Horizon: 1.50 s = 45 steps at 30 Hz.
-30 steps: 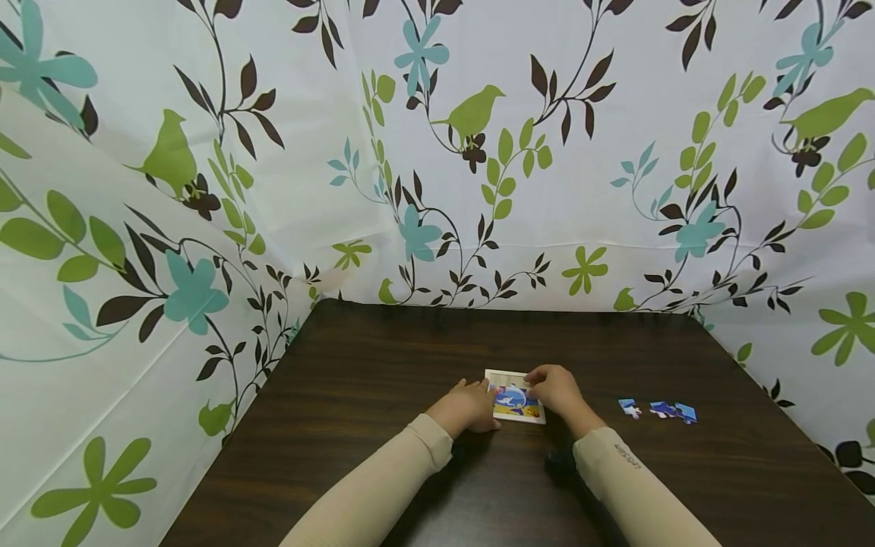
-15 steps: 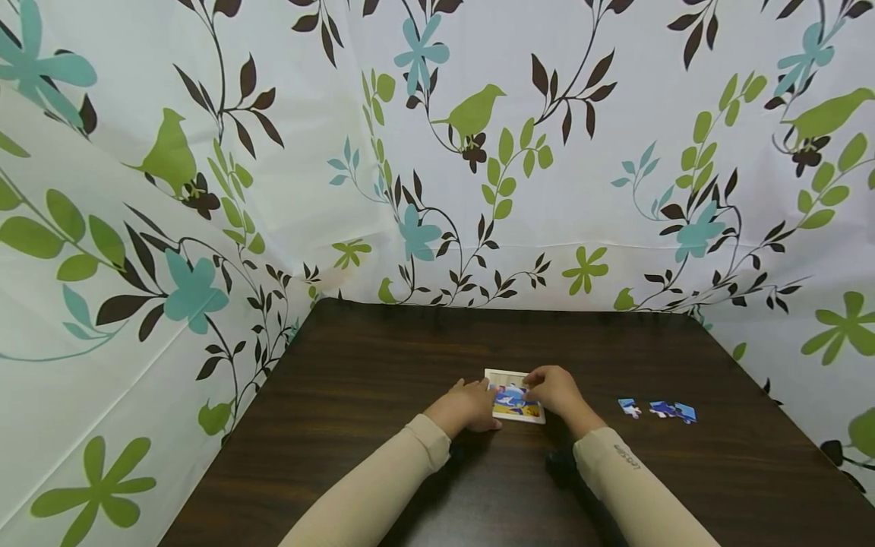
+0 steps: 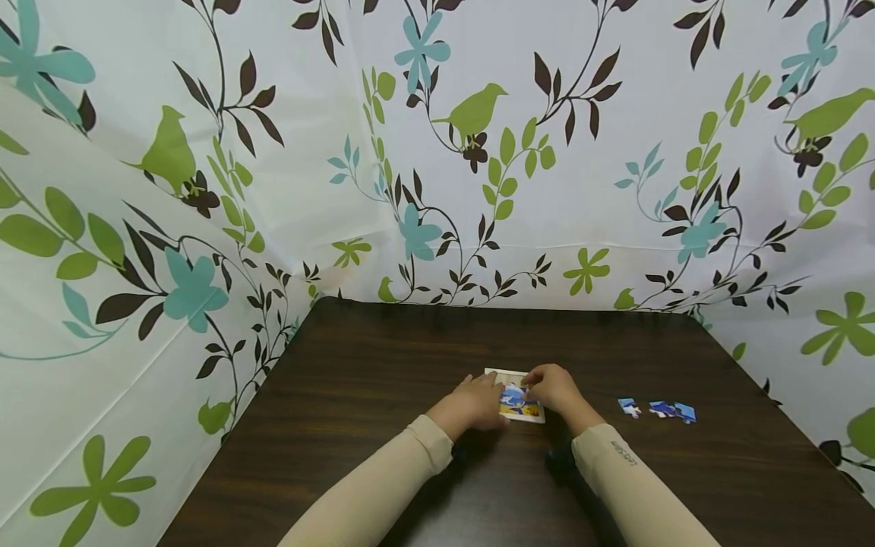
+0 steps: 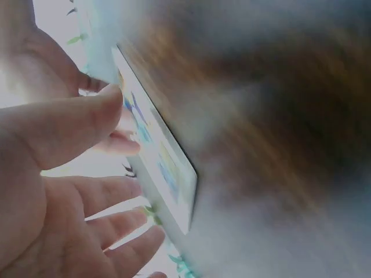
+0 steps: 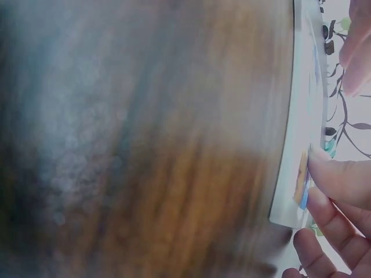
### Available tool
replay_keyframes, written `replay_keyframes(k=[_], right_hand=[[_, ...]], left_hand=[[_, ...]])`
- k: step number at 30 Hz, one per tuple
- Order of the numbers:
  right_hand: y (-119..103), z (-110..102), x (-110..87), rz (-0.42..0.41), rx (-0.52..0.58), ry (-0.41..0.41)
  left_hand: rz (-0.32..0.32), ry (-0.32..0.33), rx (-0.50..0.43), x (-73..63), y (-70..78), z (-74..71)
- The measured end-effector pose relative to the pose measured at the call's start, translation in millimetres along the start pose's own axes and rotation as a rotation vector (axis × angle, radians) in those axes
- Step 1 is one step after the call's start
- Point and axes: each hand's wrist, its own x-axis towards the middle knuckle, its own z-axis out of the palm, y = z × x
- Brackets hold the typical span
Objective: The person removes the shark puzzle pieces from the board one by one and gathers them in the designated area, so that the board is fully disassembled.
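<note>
A small jigsaw puzzle (image 3: 521, 406) in a pale wooden tray (image 3: 507, 372) lies flat on the table, showing a blue, white and yellow picture. My left hand (image 3: 476, 403) reaches over the tray's left side and hides part of it. In the left wrist view, the left hand's (image 4: 69, 191) fingers are extended and spread, with nothing between them. My right hand (image 3: 555, 387) is at the tray's right side. In the right wrist view, the right hand's (image 5: 342, 202) thumb and index finger come close together at the puzzle's surface, pinching a piece mostly hidden by the fingers.
Several loose puzzle pieces lie to the right on the dark wood table (image 3: 383, 349): a single piece (image 3: 630, 408) and, farther right, a small cluster (image 3: 673, 411). Behind the table hangs a white cloth (image 3: 307, 137) printed with leaves, birds and flowers.
My left hand has shifted slightly right, farther over the tray, and covers more of the picture. The right hand stays almost in place at the puzzle's right side.
</note>
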Motion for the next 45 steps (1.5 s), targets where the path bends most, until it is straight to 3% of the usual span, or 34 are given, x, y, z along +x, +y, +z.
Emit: replay_keyframes(k=[8, 14, 31, 45], right_hand=[[0, -1, -0.6, -0.029, -0.007, -0.007], [0, -1, -0.4, -0.039, -0.015, -0.01], [-2, -11, -2.3, -0.088, -0.006, -0.103], [4, -10, -7.5, -0.135, 0.106, -0.074]], left_hand=[[0.088, -0.06, 0.077, -6.9, 16.1, 8.1], [0.083, -0.065, 0.083, -7.0, 20.1, 11.5], [0.093, -0.106, 0.147, -8.7, 21.9, 0.8], [0.08, -0.071, 0.172, -7.7, 26.0, 5.7]])
